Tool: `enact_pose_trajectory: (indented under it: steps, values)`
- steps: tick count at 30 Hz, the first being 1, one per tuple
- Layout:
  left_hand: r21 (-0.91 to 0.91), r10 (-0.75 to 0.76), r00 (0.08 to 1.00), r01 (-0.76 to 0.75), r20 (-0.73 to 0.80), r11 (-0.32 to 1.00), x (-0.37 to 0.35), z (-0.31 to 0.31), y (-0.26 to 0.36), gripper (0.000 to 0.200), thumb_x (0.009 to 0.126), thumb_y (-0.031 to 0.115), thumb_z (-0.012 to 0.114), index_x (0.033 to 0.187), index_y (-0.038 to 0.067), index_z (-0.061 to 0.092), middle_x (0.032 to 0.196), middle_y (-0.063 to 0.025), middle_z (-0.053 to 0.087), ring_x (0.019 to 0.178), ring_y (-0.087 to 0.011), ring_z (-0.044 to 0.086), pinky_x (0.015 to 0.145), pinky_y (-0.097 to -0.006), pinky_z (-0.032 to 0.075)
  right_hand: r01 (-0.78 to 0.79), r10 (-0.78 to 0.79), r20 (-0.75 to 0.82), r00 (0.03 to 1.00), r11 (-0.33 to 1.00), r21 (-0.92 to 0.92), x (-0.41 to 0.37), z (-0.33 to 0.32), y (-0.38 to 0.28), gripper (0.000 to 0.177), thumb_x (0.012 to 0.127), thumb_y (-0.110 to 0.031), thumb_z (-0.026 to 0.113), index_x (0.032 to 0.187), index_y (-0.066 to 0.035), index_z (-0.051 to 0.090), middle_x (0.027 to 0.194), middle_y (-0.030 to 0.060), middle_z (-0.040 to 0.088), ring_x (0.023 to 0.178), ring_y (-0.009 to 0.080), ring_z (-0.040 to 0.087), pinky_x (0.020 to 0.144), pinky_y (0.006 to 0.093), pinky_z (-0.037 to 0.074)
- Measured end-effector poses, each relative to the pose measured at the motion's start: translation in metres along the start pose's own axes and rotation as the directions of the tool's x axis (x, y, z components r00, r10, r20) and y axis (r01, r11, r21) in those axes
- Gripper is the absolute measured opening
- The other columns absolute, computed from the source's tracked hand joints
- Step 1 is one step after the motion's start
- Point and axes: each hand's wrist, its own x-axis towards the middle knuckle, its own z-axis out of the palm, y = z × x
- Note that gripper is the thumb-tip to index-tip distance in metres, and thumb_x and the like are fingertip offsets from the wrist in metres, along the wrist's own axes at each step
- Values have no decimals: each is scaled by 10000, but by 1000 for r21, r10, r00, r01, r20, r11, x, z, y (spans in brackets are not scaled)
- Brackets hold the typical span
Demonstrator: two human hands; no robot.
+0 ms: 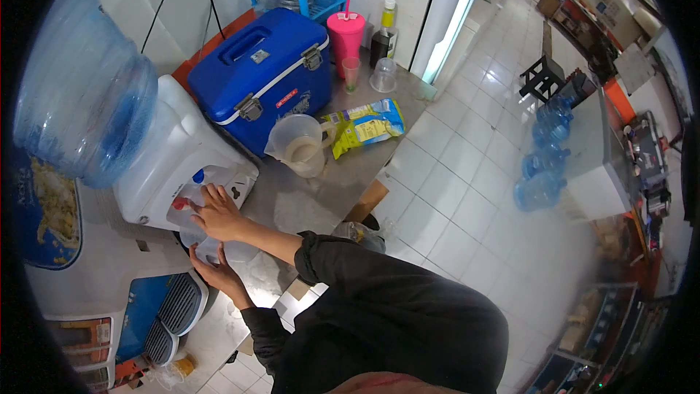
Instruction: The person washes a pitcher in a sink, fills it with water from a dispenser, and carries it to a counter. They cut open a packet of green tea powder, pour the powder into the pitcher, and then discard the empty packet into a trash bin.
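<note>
My right hand (217, 217) reaches to the front of a white water dispenser (164, 138), its fingertips on the red tap (180, 203). A blue tap (198, 176) sits just beside it. Below, my left hand (221, 276) curls around the side of a clear plastic container (237, 251) held under the taps. The container's far side is hidden behind my hands, and I cannot make out what it holds. A large blue-tinted water bottle (87, 95) stands upside down on top of the dispenser.
On the metal counter (302, 208) stand a blue cooler box (266, 66), a measuring jug (299, 146) with cloudy liquid, a yellow-green packet (368, 125), a pink tumbler (345, 36), plastic cups (383, 75) and a dark bottle (384, 36). A drinks machine (80, 292) is at the left.
</note>
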Motion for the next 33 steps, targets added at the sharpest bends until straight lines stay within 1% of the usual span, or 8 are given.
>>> enact_pose_trajectory:
  steps: [4, 18, 23, 24, 27, 29, 31, 33]
  values:
    - [2, -5, 1000, 5, -12, 1000, 0, 2, -3, 595, 720, 20, 734, 1229, -2, 426, 1186, -170, 530, 1084, -321, 517, 936, -387, 393, 34, -44, -104, 994, 995, -94, -1, 8, 2, 407, 878, -334, 498, 1161, -56, 591, 1163, 226, 454, 1123, 316, 339, 916, 400, 265]
    - [33, -10, 1000, 10, -5, 999, 2, -4, 12, 578, 720, 16, 734, 1217, -2, 438, 1174, -176, 532, 1080, -324, 515, 934, -384, 391, -7, 6, -26, 1000, 999, -36, -1, -1, -3, 415, 890, -343, 490, 1175, -58, 590, 1172, 214, 450, 1111, 304, 345, 912, 395, 266]
    - [23, 6, 1000, -5, -20, 1000, 0, 1, 0, 602, 710, -49, 717, 1240, -9, 434, 1203, -154, 519, 1122, -272, 488, 965, -378, 389, -24, 23, -25, 999, 999, -27, 0, 8, 4, 420, 892, -349, 486, 1171, -53, 590, 1220, 235, 436, 1152, 333, 332, 961, 425, 245]
    - [-275, -147, 989, 140, -4, 951, -2, 11, -27, 599, 707, -65, 712, 1237, -17, 437, 1213, -147, 513, 1140, -256, 474, 971, -376, 396, -25, 25, 28, 999, 1000, -16, 0, 8, 3, 418, 893, -351, 484, 1163, -51, 595, 1232, 242, 430, 1168, 344, 324, 981, 435, 231]
    - [-10, 75, 996, -76, -38, 997, 0, 6, -11, 564, 723, -56, 703, 1222, -29, 440, 1209, -150, 509, 1132, -254, 483, 962, -361, 413, -60, 60, 113, 992, 998, -2, 1, -2, 0, 408, 895, -352, 479, 1125, -44, 615, 1259, 252, 415, 1196, 359, 312, 1008, 449, 209]
    - [-15, 82, 997, -82, -13, 997, 1, 1, 0, 537, 753, -7, 701, 1222, -23, 439, 1200, -159, 526, 1108, -266, 508, 957, -372, 413, -88, 85, 158, 984, 996, 10, -1, 5, 3, 403, 896, -353, 476, 1095, -38, 631, 1274, 256, 407, 1208, 364, 308, 1016, 454, 200]
    - [-85, 86, 996, -87, -13, 993, -2, 3, -6, 528, 776, 56, 704, 1227, -12, 439, 1191, -176, 544, 1090, -293, 529, 936, -398, 413, -23, 22, 32, 999, 999, 44, -1, 9, 3, 402, 899, -357, 466, 1039, -28, 649, 1307, 265, 379, 1256, 376, 264, 1034, 460, 178]
    - [60, 4, 1000, -6, 28, 998, 0, 0, -4, 524, 780, 80, 707, 1226, -3, 444, 1199, -181, 543, 1088, -308, 533, 926, -406, 416, -65, 54, 130, 990, 994, 85, 1, 2, 3, 412, 900, -362, 456, 1048, -27, 644, 1333, 270, 351, 1291, 387, 221, 1049, 466, 155]
